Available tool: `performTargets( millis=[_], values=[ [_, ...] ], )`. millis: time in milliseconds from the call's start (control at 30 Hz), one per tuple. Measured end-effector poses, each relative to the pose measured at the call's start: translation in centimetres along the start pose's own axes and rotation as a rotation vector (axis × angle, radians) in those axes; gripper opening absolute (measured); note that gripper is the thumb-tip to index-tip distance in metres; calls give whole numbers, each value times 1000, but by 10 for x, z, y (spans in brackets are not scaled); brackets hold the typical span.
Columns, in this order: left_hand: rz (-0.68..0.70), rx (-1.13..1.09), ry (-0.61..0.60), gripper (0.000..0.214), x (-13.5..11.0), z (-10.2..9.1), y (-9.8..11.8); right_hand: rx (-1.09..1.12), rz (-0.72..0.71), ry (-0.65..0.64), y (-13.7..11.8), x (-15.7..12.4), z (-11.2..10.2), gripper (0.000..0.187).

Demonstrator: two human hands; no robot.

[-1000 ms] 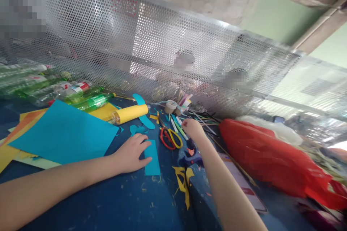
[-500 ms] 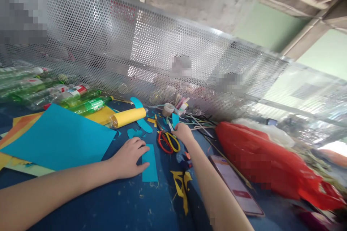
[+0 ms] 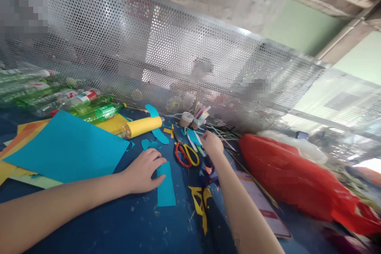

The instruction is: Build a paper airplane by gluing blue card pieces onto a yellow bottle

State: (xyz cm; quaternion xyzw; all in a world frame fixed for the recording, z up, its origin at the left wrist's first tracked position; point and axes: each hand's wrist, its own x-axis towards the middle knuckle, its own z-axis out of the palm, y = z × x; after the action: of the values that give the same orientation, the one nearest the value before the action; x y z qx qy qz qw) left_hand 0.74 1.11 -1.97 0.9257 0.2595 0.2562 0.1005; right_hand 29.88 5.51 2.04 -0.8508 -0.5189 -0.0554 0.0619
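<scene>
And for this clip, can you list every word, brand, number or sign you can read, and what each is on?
None can be read for certain.
Green bottle: pale print on its label, too small.
Bottle with a red-and-white label: any print too blurred.
Flat pale panel at lower right: coloured bands, any writing too blurred.
Perforated mesh: reddish marks at upper left, unclear whether writing.
</scene>
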Motion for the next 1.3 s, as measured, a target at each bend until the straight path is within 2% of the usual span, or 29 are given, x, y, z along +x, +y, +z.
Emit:
performTargets(
  millis=[133, 267, 400, 500, 633, 733, 833, 867, 900, 967, 1067, 1200, 1300],
  values=[
    [49, -33, 37, 28, 1, -1, 0, -31, 3, -100, 3, 8, 7, 17],
    [240, -80, -17, 20, 1, 0, 1, -26, 16, -173, 3, 16, 18, 26],
    [278, -124, -15, 21, 0, -2, 1, 8, 47, -182, 3, 21, 23, 30],
    [246, -201, -15, 28, 1, -8, 1, 58, 81, -130, 1, 18, 20, 31],
    [98, -281, 55, 30, 2, -11, -1, 168, 135, 52, -5, 5, 0, 28],
    [-68, -315, 163, 21, 3, -7, -4, 280, 73, 224, -14, -10, -22, 30],
    [-159, -361, 230, 34, 4, -4, -6, 462, -81, 303, -26, -30, -37, 25],
    [-171, -383, 237, 40, 4, -4, -7, 696, -164, 273, -31, -38, -39, 23],
    [-177, -409, 237, 45, 4, -6, -7, 902, -241, 184, -35, -45, -40, 21],
    [-180, -478, 214, 46, 4, -9, -6, 1161, -342, -23, -44, -60, -38, 19],
    [-169, -542, 135, 37, 5, -16, -3, 1268, -387, -233, -55, -77, -30, 17],
    [-184, -472, 25, 29, 8, -16, 1, 1377, -376, -318, -66, -91, -17, 19],
    [-173, -431, 9, 28, 8, -12, 4, 1416, -407, -461, -73, -102, -9, 25]
  ],
)
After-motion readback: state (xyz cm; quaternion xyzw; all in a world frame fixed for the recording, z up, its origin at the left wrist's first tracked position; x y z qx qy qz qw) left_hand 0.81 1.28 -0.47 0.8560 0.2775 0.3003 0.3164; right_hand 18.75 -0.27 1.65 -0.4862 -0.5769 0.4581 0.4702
